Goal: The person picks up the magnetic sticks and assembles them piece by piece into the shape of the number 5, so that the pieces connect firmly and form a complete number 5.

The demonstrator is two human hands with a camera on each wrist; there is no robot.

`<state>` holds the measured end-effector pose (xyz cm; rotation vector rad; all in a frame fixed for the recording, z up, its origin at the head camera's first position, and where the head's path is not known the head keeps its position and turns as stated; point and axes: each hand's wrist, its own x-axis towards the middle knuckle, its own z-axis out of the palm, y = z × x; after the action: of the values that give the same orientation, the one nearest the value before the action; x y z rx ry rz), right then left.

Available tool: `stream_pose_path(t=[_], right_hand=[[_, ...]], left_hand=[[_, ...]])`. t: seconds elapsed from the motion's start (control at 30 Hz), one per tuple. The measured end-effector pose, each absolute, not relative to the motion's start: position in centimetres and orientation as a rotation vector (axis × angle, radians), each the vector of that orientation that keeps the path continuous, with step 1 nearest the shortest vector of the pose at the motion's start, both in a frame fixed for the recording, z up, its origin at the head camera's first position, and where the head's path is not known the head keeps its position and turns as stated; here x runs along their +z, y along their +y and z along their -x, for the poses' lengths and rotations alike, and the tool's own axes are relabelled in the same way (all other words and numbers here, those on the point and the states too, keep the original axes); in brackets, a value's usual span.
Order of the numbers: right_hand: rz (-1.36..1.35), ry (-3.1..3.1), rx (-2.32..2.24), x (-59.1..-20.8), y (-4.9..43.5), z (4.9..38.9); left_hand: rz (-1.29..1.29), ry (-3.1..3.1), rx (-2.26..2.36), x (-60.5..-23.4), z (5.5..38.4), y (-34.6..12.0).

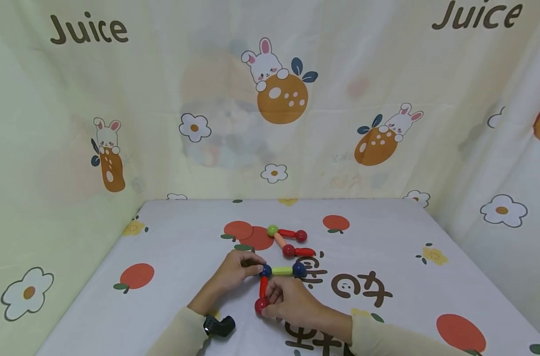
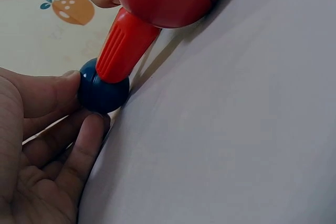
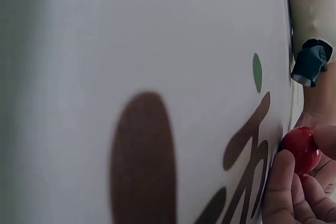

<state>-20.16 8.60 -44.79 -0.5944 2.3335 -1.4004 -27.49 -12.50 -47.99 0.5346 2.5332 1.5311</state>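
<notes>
**Two-handed hold, ample side room**

Nearest, the right hand (image 1: 292,302) pinches a red ball (image 1: 260,307), fingers curled in. At twelve o'clock from that, beyond a red rod (image 1: 263,287), the left hand (image 1: 236,270) pinches a blue ball (image 1: 265,270) between thumb and fingers. A yellow-green rod (image 1: 281,271) runs toward three o'clock to a second blue ball (image 1: 299,269). Brown characters (image 1: 375,283), partly covered: unread. A separate rod-and-ball assembly (image 1: 289,251) lies at one o'clock. Side edges of the table (image 1: 412,291) stand well apart, at nine and three. Curtain (image 1: 154,79) lettering (image 1: 89,28), eleven and one o'clock: "Juice".

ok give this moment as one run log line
left hand: pinches corner blue ball | right hand: grips nearest red ball | red rod: between those balls | rear assembly: apart
</notes>
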Motion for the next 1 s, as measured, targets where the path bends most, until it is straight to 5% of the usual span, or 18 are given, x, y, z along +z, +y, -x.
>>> stream_pose_path(t=[1.0], right_hand=[[0.609, 2.372, -1.368, -44.48, 8.22, 20.33]], left_hand=[[-0.626, 2.580, 1.523, -48.31, 27.52, -12.45]])
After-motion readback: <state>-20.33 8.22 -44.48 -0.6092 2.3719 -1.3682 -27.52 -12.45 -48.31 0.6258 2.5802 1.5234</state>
